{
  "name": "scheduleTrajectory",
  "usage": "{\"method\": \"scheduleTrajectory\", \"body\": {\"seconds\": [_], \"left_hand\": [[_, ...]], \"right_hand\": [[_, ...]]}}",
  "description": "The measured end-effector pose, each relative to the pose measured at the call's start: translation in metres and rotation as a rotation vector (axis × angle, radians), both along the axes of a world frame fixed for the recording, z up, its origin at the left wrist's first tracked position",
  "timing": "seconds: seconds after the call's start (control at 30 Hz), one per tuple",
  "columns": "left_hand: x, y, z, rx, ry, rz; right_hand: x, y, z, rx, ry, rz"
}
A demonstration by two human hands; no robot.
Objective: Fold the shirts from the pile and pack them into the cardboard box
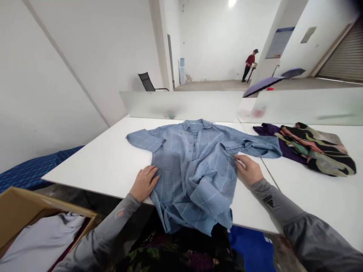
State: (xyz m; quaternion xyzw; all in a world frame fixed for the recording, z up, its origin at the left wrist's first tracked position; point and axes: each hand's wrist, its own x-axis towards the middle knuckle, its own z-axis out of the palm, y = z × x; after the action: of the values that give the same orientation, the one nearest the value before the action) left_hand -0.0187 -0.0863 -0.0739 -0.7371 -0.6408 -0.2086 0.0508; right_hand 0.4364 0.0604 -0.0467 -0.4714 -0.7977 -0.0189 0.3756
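A blue checked shirt lies front up on the white table, its collar toward the far side. Its hem hangs over the near edge, and the lower right part is bunched in folds. My left hand rests at the shirt's left side, fingers stretched out and lying on the cloth's edge. On the other side, my right hand pinches the shirt's right edge below the sleeve, thumb and fingertips together. The right sleeve stretches out toward a heap of patterned clothes.
Patterned cloth lies on the table at the right. A frosted partition runs along the back. At lower left stands a cardboard box with a pale garment inside. Blue cloth hangs below the table edge. A person stands far off.
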Motion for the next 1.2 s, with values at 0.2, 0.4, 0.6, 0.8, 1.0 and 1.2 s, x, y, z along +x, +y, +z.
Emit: {"method": "scheduleTrajectory", "body": {"seconds": [0.2,0.4,0.6,0.8,1.0,1.2], "left_hand": [[-0.002,0.004,-0.007,0.005,-0.028,0.04],[0.001,0.0,-0.006,0.041,-0.03,0.021],[0.008,-0.005,-0.002,0.191,-0.069,0.052],[0.017,-0.021,0.014,0.4,-0.177,0.193],[0.056,-0.078,0.017,0.107,-0.269,0.277],[0.081,-0.111,0.008,-0.027,-0.559,0.155]], "right_hand": [[-0.02,-0.011,0.003,0.061,0.092,0.231],[-0.016,-0.027,-0.004,0.124,-0.028,0.436],[-0.005,-0.012,-0.007,0.124,0.013,0.396],[-0.002,-0.025,0.025,-0.124,0.097,0.342],[-0.038,-0.14,0.037,-0.183,-0.064,0.625],[-0.087,-0.175,0.025,-0.044,0.148,0.272]]}}
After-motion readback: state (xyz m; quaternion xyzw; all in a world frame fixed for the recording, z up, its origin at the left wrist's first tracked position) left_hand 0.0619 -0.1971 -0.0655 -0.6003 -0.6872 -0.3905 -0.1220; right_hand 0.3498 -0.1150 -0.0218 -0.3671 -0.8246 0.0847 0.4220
